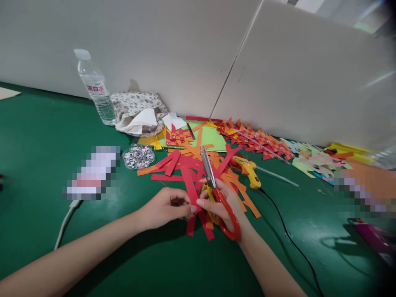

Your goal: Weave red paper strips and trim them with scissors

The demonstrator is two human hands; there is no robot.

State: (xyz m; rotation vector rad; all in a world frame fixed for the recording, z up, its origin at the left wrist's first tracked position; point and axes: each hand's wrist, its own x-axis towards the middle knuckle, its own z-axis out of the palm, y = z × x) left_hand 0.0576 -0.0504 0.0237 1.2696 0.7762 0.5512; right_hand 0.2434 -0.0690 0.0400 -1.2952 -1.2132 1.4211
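Observation:
Over the green table, my left hand point(168, 208) pinches the lower end of a red paper strip point(189, 183) between thumb and fingers. My right hand point(221, 202) is closed round red-handled scissors point(230, 218), whose blades point up and away; its thumb and fingertip also touch the strip's end. Something yellow shows beneath the right fingers, partly hidden. Beyond and under both hands lies a loose pile of red and orange paper strips point(167, 163).
A yellow glue gun point(252, 175) with a black cord lies right of the pile. Behind are woven paper fish point(262, 142), green paper point(213, 138) and a tissue pack point(137, 109). At left stand a water bottle point(97, 90), a box of googly eyes point(139, 156) and a phone point(93, 171).

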